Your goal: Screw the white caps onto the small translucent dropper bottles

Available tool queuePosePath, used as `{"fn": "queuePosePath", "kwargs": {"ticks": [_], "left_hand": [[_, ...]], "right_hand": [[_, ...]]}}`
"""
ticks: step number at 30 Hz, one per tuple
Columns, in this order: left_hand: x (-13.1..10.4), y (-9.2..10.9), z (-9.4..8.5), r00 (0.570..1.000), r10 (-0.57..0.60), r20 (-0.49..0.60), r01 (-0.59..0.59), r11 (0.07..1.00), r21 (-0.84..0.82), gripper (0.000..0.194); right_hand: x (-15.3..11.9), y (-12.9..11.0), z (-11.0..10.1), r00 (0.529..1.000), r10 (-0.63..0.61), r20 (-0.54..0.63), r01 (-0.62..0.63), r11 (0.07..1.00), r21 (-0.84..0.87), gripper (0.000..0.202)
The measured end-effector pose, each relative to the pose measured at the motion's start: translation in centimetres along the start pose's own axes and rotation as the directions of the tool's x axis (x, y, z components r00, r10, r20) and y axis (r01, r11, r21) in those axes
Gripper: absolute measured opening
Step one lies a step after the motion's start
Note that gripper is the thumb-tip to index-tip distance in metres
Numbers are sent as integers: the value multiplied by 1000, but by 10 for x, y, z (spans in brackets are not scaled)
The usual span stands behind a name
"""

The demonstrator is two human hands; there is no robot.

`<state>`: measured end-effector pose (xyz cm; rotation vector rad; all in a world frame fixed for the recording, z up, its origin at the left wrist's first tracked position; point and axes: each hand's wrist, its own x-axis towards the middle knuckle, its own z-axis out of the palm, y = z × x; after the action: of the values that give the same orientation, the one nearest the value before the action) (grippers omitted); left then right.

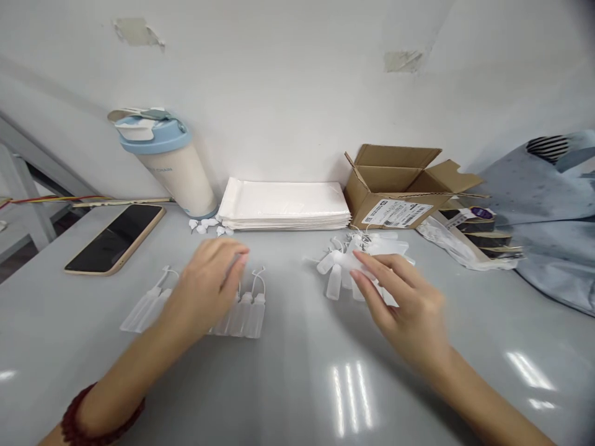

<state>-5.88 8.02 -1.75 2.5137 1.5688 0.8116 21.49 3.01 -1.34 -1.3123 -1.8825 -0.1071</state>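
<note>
My right hand (406, 297) pinches a small translucent plastic dropper bottle (348, 261) between thumb and fingers, its thin tip toward the left. Beneath and behind it lies a loose pile of similar small bottles (333, 285), some with strap-like caps. My left hand (209, 279) is closed, thumb and fingertips nearly together; whether anything small sits between them I cannot make out. Under that hand stretches a row of the same bottles (253, 316), side by side, several with looped cap straps. The left hand and forearm hide the row's middle.
Small white caps (201, 228) lie beside a cream and blue tumbler (176, 167). A phone (116, 238) rests at the left. Along the wall are a stack of white packets (283, 204) and an open cardboard box (395, 192). Light-blue fabric (553, 229) covers the right edge.
</note>
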Motion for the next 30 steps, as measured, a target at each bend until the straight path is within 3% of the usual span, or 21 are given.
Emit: {"fn": "queuePosePath", "kwargs": {"ticks": [2,4,10,17,23,27,30], "left_hand": [[4,-21,0,998,-52,-20,53,997,64,33],[7,-40,1,996,-92,-3,91,989,113,37],[19,-68,9,985,-113,132,87,978,188,34],[26,-72,9,970,-110,218,67,979,194,29],[24,-72,4,950,-182,253,140,974,176,29],[22,-67,-5,951,-230,207,214,972,99,21],[17,-55,-12,960,-244,134,250,968,-34,16]], "right_hand": [[0,9,5,998,-58,-6,56,977,-207,22],[0,12,8,997,-78,18,80,950,-301,23],[-5,-8,11,973,-225,58,232,958,-170,20],[-24,-29,21,913,-289,286,267,957,114,20],[-29,-36,24,891,-314,328,260,945,196,20],[-31,-40,25,879,-310,362,236,943,234,22],[-28,-44,27,861,-235,452,114,954,277,25]]}}
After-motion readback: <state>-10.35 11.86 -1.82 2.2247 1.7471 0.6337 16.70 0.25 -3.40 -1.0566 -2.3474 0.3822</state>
